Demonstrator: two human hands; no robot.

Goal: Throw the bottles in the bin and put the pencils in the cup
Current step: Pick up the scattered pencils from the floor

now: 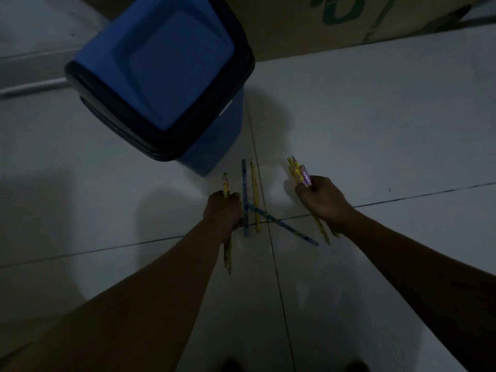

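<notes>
- Nearest on the tiled floor [375, 130], a bunch of yellow pencils [227, 253] is clenched in the left hand [222, 210], the points trailing back under the wrist, probably so more can be gathered.
- Slightly farther, a second bunch [295, 167] with a purple one is gripped by the right hand [322, 200].
- Between the hands, three loose pencils [255, 194] are left across the tile joints, uncollected.
- Beyond, the blue bin [161, 73] is seen with its lid closed.
- No cup or bottles can be seen.
</notes>
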